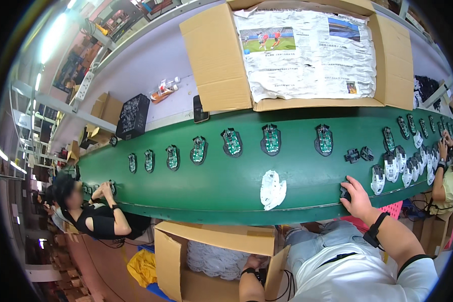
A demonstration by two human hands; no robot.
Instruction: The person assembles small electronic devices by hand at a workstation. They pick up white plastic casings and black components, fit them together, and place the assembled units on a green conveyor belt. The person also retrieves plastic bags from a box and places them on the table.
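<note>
My right hand (358, 197) rests at the near edge of the green work surface (211, 189), its thumb and fingers closed on a small black plastic part (344, 192). To its left lies a white mouse shell (273, 190). My left hand (255, 262) reaches down into the right side of an open cardboard box (214, 230) below the edge; its fingers are hard to make out. Stacked pale grey shells (214, 259) fill the box. Beyond my right hand sit loose black parts (353, 155). Mouse bases with green circuit boards (323, 139) form a row across the surface.
A large carton lined with newspaper (312, 60) stands at the back. More white shells (390, 167) cluster on the right, near another person's hands (444, 143). A co-worker (93, 211) works at the left. A phone (201, 109) and a bottle (165, 89) lie behind.
</note>
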